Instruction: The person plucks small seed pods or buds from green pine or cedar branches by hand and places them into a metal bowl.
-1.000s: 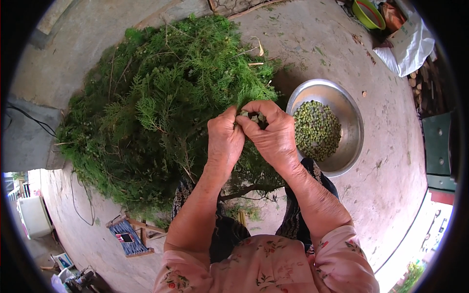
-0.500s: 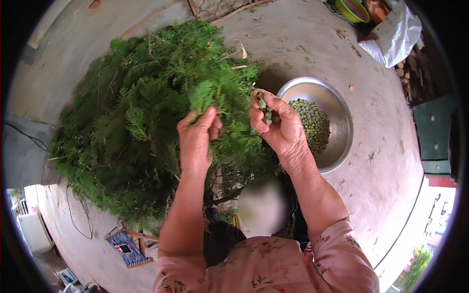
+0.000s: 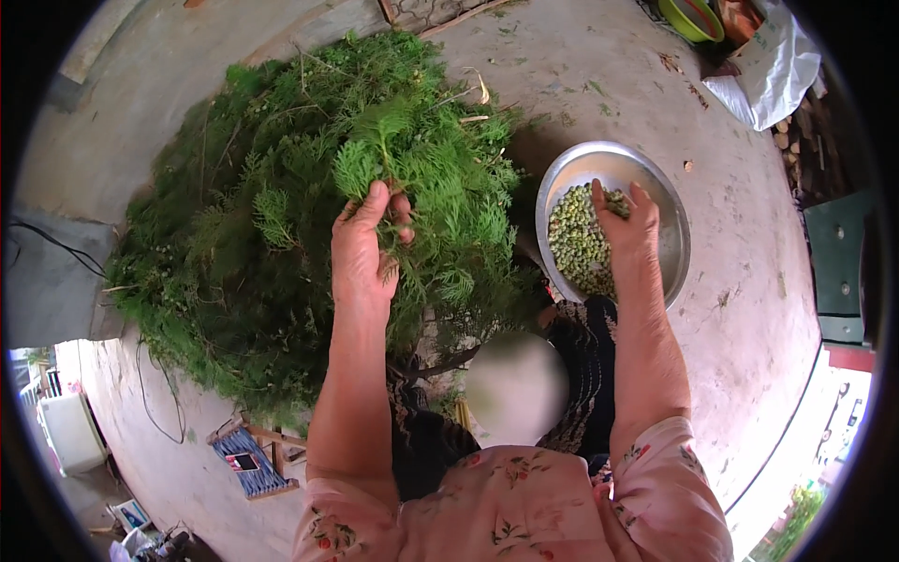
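My left hand (image 3: 363,234) is closed around a feathery evergreen sprig (image 3: 358,169), holding it up over a big heap of cut green branches (image 3: 215,253). To the right stands a wide metal basin (image 3: 670,267), with many small round green cones (image 3: 579,242) gathered mostly on its left side. Inside the basin's rim is my right hand (image 3: 632,225), its thumb and fingers spread apart above the cones. Nothing shows held in it.
A small folding stool (image 3: 251,461) with a woven blue seat stands at the lower left, a phone-like object on it. At the upper right are a yellow-green bowl (image 3: 691,19), a white plastic sack (image 3: 777,70) and stacked firewood (image 3: 810,140). A dark cable (image 3: 164,403) trails across the floor.
My right hand has moved from beside the left hand, where it held a cluster of green cones, right into the basin and opened. My left hand still holds the sprig.
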A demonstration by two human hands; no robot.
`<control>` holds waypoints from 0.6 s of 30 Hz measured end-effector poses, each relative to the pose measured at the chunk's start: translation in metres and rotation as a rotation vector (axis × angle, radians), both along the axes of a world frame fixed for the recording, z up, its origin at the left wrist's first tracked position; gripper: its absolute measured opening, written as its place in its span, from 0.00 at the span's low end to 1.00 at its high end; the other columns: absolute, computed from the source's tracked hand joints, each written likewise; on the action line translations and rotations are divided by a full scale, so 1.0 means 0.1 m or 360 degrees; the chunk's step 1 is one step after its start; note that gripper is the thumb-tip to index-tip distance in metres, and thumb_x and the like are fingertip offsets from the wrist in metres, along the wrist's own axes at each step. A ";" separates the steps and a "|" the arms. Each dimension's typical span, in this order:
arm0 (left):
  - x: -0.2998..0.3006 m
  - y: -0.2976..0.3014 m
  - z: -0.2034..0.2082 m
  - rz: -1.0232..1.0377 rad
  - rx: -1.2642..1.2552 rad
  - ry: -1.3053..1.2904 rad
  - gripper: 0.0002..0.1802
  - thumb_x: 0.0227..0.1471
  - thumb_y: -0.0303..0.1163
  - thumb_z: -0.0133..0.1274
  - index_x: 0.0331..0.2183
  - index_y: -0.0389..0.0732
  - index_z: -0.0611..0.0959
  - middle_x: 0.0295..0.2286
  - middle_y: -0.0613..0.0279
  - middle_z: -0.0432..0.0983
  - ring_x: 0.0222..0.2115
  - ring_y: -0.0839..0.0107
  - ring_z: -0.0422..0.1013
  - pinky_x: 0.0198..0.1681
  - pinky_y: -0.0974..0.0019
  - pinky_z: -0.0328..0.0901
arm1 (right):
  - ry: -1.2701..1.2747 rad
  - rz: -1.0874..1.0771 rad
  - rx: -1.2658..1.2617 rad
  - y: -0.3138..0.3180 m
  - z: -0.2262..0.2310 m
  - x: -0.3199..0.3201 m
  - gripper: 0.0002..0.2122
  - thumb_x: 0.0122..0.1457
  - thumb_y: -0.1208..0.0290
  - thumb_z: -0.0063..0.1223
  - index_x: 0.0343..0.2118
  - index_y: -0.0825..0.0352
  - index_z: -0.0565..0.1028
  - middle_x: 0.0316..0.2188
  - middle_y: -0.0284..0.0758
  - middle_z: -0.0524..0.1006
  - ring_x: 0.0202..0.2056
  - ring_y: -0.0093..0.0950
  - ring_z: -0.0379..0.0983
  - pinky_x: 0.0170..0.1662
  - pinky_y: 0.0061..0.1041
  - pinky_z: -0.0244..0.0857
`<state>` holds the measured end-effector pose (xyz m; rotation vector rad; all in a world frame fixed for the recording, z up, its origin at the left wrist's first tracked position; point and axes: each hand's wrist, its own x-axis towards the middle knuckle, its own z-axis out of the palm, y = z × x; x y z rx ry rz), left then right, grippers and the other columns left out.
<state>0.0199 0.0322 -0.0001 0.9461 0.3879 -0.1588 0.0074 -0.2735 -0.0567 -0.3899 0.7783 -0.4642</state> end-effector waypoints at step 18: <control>0.00 0.19 -0.08 -0.0032 -0.0312 -0.0387 0.16 0.49 0.39 0.48 0.34 0.34 0.73 0.26 0.58 0.72 0.25 0.68 0.67 0.29 0.68 0.63 | -0.0011 0.1537 -0.1010 0.62 0.09 -0.23 0.12 0.54 0.72 0.44 0.37 0.77 0.68 0.28 0.41 0.73 0.27 0.29 0.71 0.33 0.25 0.70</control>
